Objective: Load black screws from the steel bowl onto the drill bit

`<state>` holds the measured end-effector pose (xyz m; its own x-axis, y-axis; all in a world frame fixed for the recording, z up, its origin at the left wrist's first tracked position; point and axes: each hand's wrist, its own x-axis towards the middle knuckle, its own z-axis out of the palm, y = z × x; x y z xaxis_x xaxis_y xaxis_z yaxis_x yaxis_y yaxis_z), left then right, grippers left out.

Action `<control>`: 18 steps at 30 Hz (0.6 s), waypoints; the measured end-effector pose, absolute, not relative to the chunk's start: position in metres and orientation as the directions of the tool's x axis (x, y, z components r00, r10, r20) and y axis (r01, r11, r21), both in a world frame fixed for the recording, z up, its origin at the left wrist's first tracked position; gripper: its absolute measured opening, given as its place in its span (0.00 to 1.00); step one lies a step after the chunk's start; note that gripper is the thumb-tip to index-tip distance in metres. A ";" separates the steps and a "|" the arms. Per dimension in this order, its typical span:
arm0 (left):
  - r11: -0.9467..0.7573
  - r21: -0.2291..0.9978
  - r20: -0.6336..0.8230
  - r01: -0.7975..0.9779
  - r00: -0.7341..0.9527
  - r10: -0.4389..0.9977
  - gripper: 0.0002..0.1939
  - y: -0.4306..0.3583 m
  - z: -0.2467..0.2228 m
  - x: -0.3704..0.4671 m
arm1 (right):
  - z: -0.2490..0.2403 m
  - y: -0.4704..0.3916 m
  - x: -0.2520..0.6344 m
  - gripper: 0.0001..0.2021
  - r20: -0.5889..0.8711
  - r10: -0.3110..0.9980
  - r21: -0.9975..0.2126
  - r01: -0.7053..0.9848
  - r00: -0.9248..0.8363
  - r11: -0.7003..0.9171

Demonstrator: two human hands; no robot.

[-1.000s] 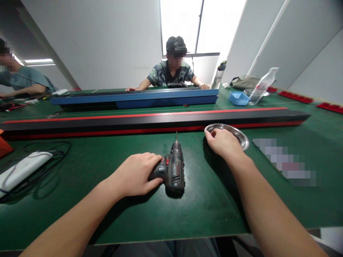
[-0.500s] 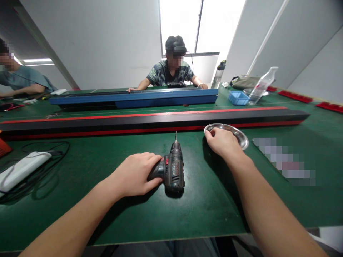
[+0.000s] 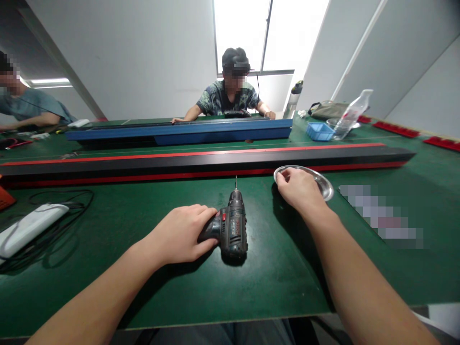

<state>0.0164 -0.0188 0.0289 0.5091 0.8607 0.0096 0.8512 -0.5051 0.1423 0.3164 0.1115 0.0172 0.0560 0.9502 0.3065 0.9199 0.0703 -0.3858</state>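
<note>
My left hand [image 3: 187, 233] is wrapped round the handle of a black cordless drill [image 3: 234, 230], which lies on its side on the green table [image 3: 273, 287]. The drill's thin bit points away from me, its tip near a long black bar with red edges [image 3: 201, 162]. Over a shallow round metal dish [image 3: 326, 186] is my right hand [image 3: 297, 188], its fingers closed together inside the near left part. Whatever those fingers pinch is hidden.
Beyond the bar lies a long blue profile [image 3: 223, 132], with a person's hands at it. A blue tray [image 3: 319, 132] and a plastic bottle [image 3: 352, 115] stand back right. A white power strip [image 3: 32, 227] with cables lies left, a blurred flat item [image 3: 381, 216] right.
My hands, the drill and the dish are nearly unchanged; the fingers of my right hand have shifted slightly in the dish. The hand at the blue profile's right moved slightly.
</note>
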 end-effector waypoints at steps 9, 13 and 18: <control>-0.501 0.145 0.013 0.853 0.504 0.863 0.23 -0.018 0.028 0.017 | 0.009 0.105 0.296 0.11 0.485 0.873 -0.728 0.536 -0.040 0.429; -0.492 0.161 0.006 0.856 0.497 0.868 0.22 -0.018 0.029 0.017 | 0.002 0.099 0.281 0.09 0.467 0.882 -0.784 0.433 -0.062 0.445; -0.489 0.202 0.004 0.849 0.498 0.867 0.23 -0.019 0.032 0.016 | -0.011 0.100 0.271 0.07 0.433 0.899 -0.829 0.364 -0.063 0.424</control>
<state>0.0162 -0.0190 0.0324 0.4982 0.8670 0.0041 0.8488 -0.4887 0.2020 0.2707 0.1000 -0.0114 -0.0632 0.8994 0.4326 0.3635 0.4244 -0.8293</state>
